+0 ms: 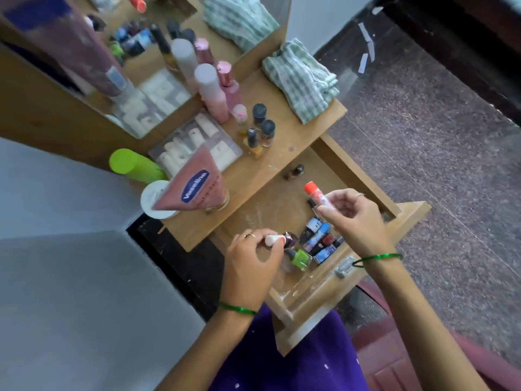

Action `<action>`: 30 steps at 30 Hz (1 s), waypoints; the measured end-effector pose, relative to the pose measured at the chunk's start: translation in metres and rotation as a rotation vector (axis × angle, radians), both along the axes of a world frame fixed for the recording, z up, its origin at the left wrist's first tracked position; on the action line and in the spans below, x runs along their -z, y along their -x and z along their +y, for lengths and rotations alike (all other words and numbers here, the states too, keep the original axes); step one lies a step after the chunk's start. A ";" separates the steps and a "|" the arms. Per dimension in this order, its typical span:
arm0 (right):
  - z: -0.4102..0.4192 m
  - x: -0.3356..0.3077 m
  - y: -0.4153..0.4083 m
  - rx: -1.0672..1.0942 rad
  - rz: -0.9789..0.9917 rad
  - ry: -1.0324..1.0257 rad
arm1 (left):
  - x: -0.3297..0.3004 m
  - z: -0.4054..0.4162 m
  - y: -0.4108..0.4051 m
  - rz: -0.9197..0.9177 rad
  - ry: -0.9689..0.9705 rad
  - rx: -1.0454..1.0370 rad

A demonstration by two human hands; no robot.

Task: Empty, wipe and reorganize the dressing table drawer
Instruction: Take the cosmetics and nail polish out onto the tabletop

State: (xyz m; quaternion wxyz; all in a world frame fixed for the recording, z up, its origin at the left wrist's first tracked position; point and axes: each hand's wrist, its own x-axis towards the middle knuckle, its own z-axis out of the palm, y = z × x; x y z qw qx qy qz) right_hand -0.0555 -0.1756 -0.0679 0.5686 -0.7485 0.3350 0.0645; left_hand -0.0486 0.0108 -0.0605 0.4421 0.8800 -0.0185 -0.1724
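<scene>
The wooden drawer (363,170) is pulled open under the dressing table top (284,142). My right hand (352,213) holds a small tube with an orange-red cap (317,196) above the drawer. Over the drawer's near left part, my left hand (251,266) is shut on a small white item with an orange tip (272,239). Between my hands, inside the drawer, lies a cluster of small cosmetics, among them a green nail polish bottle (301,259) and several dark and blue tubes (320,239). One dark bottle (296,171) lies alone at the drawer's far end.
On the table top stand a pink Vaseline tube (194,187), a green can (132,165), a white jar (153,198), pink bottles (214,91), small nail polish bottles (259,128) and a clear box (194,145). A checked cloth (301,80) lies at the far end. A mirror (135,52) stands behind.
</scene>
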 end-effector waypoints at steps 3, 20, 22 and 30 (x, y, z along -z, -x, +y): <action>0.021 -0.022 -0.009 -0.109 -0.061 0.095 | -0.023 0.031 0.011 -0.076 -0.010 -0.065; 0.108 0.001 -0.064 -0.340 -0.357 0.402 | -0.007 0.089 -0.014 -0.474 -0.037 -0.328; 0.110 0.004 -0.065 -0.322 -0.372 0.388 | -0.001 0.088 -0.017 -0.473 -0.025 -0.329; 0.118 0.010 -0.066 -0.314 -0.332 0.324 | 0.020 0.088 -0.023 -0.403 -0.030 -0.321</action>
